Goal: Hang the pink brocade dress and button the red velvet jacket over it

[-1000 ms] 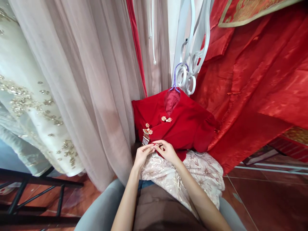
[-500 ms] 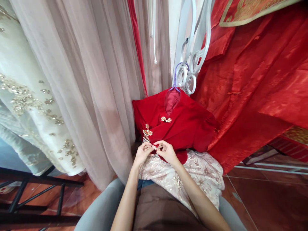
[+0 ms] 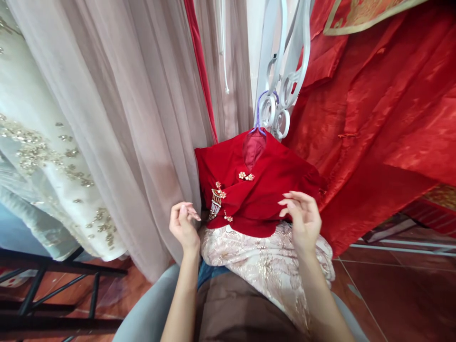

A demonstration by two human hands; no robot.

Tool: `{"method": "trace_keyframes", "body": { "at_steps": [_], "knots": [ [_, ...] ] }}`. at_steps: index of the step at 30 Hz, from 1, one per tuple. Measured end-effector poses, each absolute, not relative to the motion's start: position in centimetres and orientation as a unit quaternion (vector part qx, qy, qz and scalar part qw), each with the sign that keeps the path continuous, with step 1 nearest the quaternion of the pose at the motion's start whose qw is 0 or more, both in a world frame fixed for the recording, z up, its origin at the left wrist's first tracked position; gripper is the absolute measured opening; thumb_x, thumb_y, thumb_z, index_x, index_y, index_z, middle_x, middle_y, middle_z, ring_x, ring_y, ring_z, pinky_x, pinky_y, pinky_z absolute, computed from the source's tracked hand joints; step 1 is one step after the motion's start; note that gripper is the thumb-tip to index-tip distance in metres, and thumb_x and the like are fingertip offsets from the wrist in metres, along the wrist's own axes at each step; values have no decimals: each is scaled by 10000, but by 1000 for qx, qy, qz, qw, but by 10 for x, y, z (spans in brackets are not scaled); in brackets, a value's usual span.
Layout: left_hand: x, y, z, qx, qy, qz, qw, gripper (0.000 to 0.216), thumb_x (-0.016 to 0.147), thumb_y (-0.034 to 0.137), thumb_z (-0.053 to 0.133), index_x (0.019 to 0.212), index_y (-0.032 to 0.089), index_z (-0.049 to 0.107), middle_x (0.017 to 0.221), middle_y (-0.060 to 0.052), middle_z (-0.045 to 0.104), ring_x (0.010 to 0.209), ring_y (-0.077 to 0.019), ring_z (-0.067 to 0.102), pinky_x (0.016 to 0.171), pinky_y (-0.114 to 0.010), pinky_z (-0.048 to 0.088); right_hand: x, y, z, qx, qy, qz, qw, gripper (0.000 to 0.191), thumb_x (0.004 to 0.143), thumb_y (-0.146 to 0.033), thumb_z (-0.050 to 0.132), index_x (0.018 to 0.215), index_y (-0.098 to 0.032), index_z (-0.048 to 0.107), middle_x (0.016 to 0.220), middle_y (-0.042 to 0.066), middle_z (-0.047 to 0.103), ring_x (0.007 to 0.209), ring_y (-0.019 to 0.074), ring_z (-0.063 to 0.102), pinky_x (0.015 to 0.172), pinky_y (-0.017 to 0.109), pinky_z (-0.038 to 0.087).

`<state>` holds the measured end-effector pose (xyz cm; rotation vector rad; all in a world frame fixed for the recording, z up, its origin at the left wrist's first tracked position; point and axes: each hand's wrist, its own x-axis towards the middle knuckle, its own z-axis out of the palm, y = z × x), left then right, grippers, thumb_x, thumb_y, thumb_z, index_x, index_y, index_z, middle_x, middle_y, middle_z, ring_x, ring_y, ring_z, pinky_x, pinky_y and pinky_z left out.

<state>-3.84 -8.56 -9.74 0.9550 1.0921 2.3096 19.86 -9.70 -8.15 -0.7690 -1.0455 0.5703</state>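
A red velvet jacket (image 3: 263, 199) hangs in front of me on a purple hanger (image 3: 259, 114). Flower-shaped clasps (image 3: 246, 176) sit below its collar. A beaded tassel ornament (image 3: 216, 202) is on the left side of its front, with a smaller flower clasp (image 3: 228, 217) near the hem. My left hand (image 3: 184, 227) is raised left of the jacket, fingers loosely curved and holding nothing. On the other side, my right hand (image 3: 302, 213) is up in front of the jacket's lower right, fingers apart and empty. Patterned pale fabric (image 3: 256, 256) lies below the hem, across my lap.
White scrolled metalwork (image 3: 281, 85) holds the hanger. Sheer pinkish drapery (image 3: 142, 118) and a sequined white gown (image 3: 53, 156) hang at left, red satin garments (image 3: 374, 142) at right. A dark metal frame (image 3: 64, 289) stands at lower left.
Both hands have let go of the small clasp near the hem and moved apart, the left one leftward, the right one rightward and slightly up. That clasp now shows.
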Motion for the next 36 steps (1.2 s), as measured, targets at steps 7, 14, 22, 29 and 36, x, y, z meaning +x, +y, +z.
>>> {"method": "trace_keyframes", "body": {
  "at_steps": [7, 14, 22, 29, 36],
  "knots": [
    [-36, -85, -103, 478, 471, 683, 289, 178, 771, 338, 614, 732, 165, 630, 625, 2, 588, 533, -96, 527, 500, -188, 429, 179, -95, -100, -372, -525, 302, 703, 186, 833, -281, 598, 1006, -220, 566, 976, 67, 604, 767, 148, 602, 522, 229, 523],
    [-27, -67, -147, 496, 506, 535, 459, 254, 591, 197, 758, 811, 141, 644, 765, -47, 672, 712, -146, 634, 740, -281, 508, 129, -84, -173, -406, -624, 416, 522, 310, 820, -251, 573, 1130, -248, 564, 1175, 89, 580, 1066, 206, 593, 767, 319, 561],
    [-34, -70, -146, 540, 508, 462, 487, 248, 587, 275, 788, 760, 127, 691, 743, -64, 696, 696, -168, 638, 706, -282, 505, 125, -82, -176, -413, -598, 421, 543, 223, 815, -301, 601, 1015, -202, 599, 901, 61, 660, 842, 169, 651, 717, 294, 552],
    [-31, -74, -139, 566, 499, 464, 464, 274, 574, 336, 807, 703, 139, 668, 681, -52, 674, 642, -157, 616, 649, -260, 494, 126, -83, -174, -402, -611, 415, 542, 159, 835, -322, 591, 907, -201, 665, 913, 62, 677, 831, 173, 661, 735, 297, 553],
    [-21, -80, -130, 600, 484, 476, 423, 237, 617, 327, 781, 688, 160, 629, 644, -11, 629, 609, -130, 581, 621, -229, 470, 127, -85, -168, -398, -592, 409, 569, 133, 844, -330, 578, 875, -205, 613, 884, 59, 657, 834, 178, 644, 704, 295, 542]
  ]
}}
